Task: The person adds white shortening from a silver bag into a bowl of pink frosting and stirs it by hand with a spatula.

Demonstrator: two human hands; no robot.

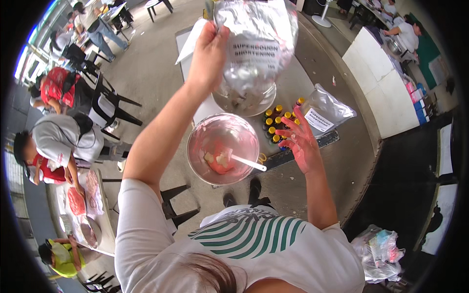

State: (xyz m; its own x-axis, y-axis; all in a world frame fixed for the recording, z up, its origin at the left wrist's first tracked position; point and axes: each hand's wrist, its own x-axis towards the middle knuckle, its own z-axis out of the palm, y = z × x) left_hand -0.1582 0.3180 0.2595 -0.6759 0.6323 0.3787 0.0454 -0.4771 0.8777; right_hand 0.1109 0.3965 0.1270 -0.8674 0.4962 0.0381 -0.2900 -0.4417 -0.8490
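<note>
My left hand (pixel 211 55) grips the upper edge of a silver foil shortening pouch (pixel 258 40), raised over the table. Spread fingers smeared with pink mark my right hand (pixel 301 143), which holds nothing and is nearest to several small bottles with yellow caps (pixel 273 122). Below the pouch, a metal mixing bowl (pixel 196 141) has pink residue on its wall, with pink mixture and pale lumps (pixel 220 161) inside. A white-handled spatula (pixel 249 162) leans on its rim. Behind it stands a second metal bowl (pixel 269 99), partly hidden by the pouch.
Another shortening pouch (pixel 324 111) stands at the right of the table (pixel 293 78). A white partition (pixel 381 84) lies farther right. Black chairs (pixel 110 102) and people (pixel 69 135) occupy the left side. A plastic bag of items (pixel 379 252) sits at lower right.
</note>
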